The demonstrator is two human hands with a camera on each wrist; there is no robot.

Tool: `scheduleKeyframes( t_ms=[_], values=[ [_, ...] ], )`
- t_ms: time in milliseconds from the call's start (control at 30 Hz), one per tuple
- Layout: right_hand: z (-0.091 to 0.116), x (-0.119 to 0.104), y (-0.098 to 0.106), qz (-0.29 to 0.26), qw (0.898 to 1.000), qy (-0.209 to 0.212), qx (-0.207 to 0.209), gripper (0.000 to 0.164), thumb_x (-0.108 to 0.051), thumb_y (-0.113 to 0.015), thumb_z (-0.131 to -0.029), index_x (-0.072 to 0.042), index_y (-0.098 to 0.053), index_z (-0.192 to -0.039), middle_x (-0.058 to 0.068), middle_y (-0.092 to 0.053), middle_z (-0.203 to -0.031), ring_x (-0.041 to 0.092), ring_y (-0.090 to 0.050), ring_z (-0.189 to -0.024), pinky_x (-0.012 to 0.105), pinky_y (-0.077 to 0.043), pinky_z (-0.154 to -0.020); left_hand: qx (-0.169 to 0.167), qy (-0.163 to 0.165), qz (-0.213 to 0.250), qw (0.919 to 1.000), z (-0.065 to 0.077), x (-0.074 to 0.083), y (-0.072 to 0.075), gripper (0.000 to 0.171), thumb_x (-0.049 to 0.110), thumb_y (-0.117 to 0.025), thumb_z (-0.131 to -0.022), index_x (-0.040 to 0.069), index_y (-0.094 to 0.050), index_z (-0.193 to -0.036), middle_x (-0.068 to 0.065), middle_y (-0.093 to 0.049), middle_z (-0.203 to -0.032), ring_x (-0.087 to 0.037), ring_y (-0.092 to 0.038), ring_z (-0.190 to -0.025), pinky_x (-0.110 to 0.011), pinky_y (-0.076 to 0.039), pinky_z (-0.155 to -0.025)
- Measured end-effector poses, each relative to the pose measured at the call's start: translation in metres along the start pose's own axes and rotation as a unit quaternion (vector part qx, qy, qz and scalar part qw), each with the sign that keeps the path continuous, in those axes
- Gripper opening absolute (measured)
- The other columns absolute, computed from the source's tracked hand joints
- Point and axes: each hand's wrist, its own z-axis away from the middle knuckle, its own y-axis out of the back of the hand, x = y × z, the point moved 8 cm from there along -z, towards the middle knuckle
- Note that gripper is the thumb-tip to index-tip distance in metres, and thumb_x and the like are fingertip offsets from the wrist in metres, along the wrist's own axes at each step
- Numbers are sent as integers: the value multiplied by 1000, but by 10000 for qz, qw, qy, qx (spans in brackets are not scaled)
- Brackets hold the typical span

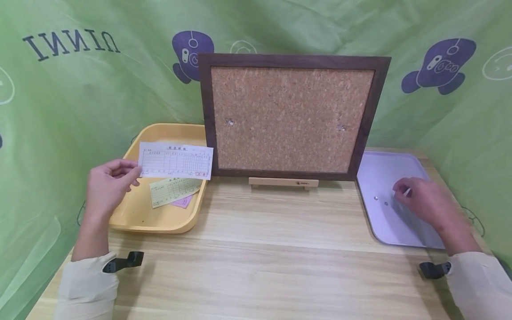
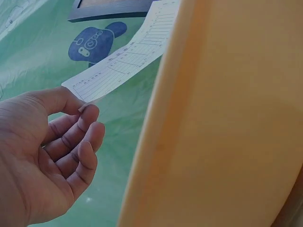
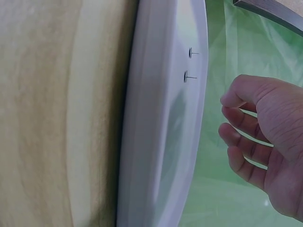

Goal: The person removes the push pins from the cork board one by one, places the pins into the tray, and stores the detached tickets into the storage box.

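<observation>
In the head view my left hand (image 1: pixel 107 184) pinches the left end of a white printed form slip (image 1: pixel 176 160) between thumb and fingers. The slip is held above a yellow bin (image 1: pixel 120 218). A green slip (image 1: pixel 168 192) and a pink slip (image 1: pixel 183 202) lie inside that bin. My right hand (image 1: pixel 428 202) hovers over a pale lavender tray (image 1: pixel 400 231), fingers loosely bent and thumb close to the index finger. Nothing shows between them. Two thumbtacks (image 3: pixel 185 76) stand point up on the tray, left of that hand in the head view.
A cork board (image 1: pixel 292 120) with a dark wooden frame leans on a small wooden stand (image 1: pixel 284 182) at the back. Two silvery marks show on its cork. Green printed cloth (image 1: pixel 132 89) hangs behind the wooden table (image 1: pixel 256 271).
</observation>
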Motion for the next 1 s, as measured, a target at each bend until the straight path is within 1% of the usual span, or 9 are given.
scheduleKeyframes(
  t_ms=[200,300,400,533,633,767,1000],
  values=[
    [-1,0,-6,-147,9999,-1,-75,12,2,-76,-82,2,-74,-94,9,-72,-80,27,-67,-71,42,-54,-63,-120,118,-418,9990,2,-9,3,29,18,-70,-99,-7,-67,-113,16,-66,-77,-4,-63,-61,-17,-49,-54],
    [0,1,-6,-93,9998,-80,-123,11,1,-75,-83,1,-75,-95,8,-72,-80,26,-67,-72,42,-53,-63,-153,170,-657,9976,2,-13,4,32,20,-69,-99,-7,-68,-115,14,-66,-79,-4,-63,-62,-17,-49,-55],
    [0,1,-7,-89,9996,-145,-224,10,-1,-74,-84,0,-75,-95,8,-72,-80,27,-66,-72,43,-52,-62,-261,223,-956,9948,1,-19,2,32,22,-68,-99,-6,-69,-115,4,-68,-83,-5,-63,-64,-19,-50,-55],
    [1,1,-9,-70,9994,-162,-300,9,-2,-75,-85,-1,-75,-94,8,-72,-81,29,-67,-73,46,-53,-64,-467,201,-1255,9908,-1,-28,-3,31,23,-67,-101,-5,-69,-114,-13,-70,-92,-9,-65,-66,-22,-49,-55],
    [2,1,-11,-59,9993,-190,-332,9,-3,-75,-85,-1,-75,-94,8,-72,-82,30,-67,-75,50,-54,-66,-582,176,-1376,9886,-2,-34,-6,31,23,-66,-101,-5,-69,-114,-19,-70,-96,-15,-66,-69,-23,-48,-55],
    [2,3,-13,-90,9989,-245,-400,10,-3,-75,-86,0,-75,-96,10,-72,-83,33,-68,-77,55,-54,-69,-714,152,-1489,9861,-2,-40,-8,29,21,-66,-101,-5,-69,-115,-19,-70,-97,-18,-67,-70,-24,-47,-57],
    [2,7,-19,-141,9973,-373,-620,14,-5,-73,-88,3,-74,-100,15,-73,-88,39,-68,-82,60,-52,-73,-995,149,-1734,9797,0,-44,-13,26,19,-64,-101,-3,-68,-115,-17,-68,-95,-28,-66,-75,-27,-45,-59]
  ],
)
